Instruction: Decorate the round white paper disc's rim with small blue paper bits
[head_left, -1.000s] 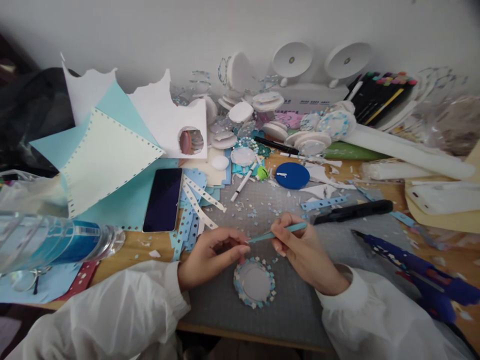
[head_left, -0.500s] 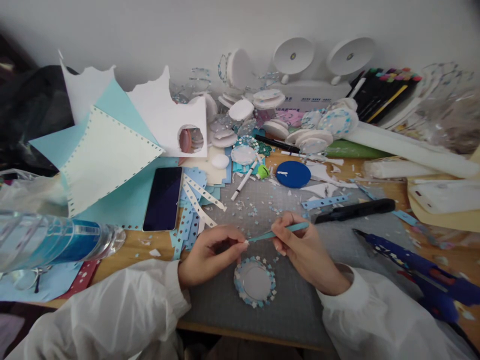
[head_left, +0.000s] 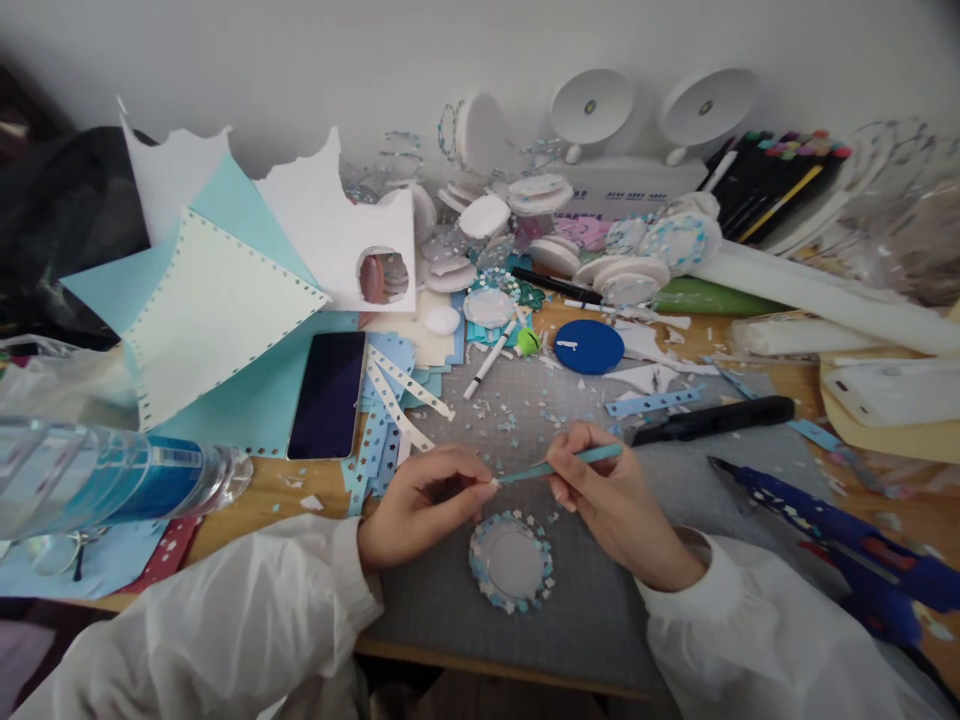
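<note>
My right hand [head_left: 592, 480] is closed around light blue tweezers [head_left: 536, 470], their tips pointing left. Those tips meet the fingertips of my left hand [head_left: 431, 500], where thumb and forefinger pinch a tiny white piece [head_left: 495, 484], too small to make out clearly. Just below both hands a round disc [head_left: 517, 560] lies flat on the grey cutting mat [head_left: 592, 640]. Small blue and white paper shapes ring the disc's rim, and its middle is plain and pale. Neither hand touches it.
A black box cutter [head_left: 712, 420] and a blue glue gun [head_left: 832, 540] lie on the right. Left are a phone [head_left: 328, 395], punched paper strips [head_left: 397, 410] and a water bottle [head_left: 135, 475]. Behind stand a blue oval [head_left: 589, 347], decorated discs [head_left: 679, 240] and paper sheets [head_left: 217, 300].
Both hands hold nearly the same pose, with the tweezers still at the left fingertips. The whole view has shifted very slightly.
</note>
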